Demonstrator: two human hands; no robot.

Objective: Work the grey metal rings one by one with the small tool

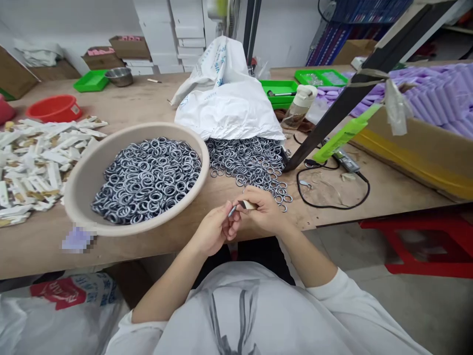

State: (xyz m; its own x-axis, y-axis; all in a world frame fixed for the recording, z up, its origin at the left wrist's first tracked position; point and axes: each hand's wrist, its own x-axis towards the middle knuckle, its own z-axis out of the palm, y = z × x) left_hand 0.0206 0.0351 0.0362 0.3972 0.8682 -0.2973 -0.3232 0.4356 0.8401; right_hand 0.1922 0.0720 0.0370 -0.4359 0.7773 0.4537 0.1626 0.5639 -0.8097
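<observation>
Both hands meet at the table's front edge, their fingertips nearly touching. A small grey ring [232, 211], seen edge-on, is pinched in my left hand [216, 224]. My right hand [264, 209] is closed around a small tool with a pale body and a dark end [248, 204], which points at the ring; its exact kind I cannot make out. Behind my hands lies a spread of loose grey rings [254, 160], spilling from the mouth of a white woven sack [229, 111]. To the left, a wide beige basin [79, 192] holds a heap of similar rings.
White and brown strips [40, 162] are piled at far left near a red basin [53, 108]. A dark slanted post [332, 103] rises at right, beside a black cable [332, 207], a green cutter [345, 133] and a carton [417, 148] with purple pieces. A red stool [424, 227] stands below.
</observation>
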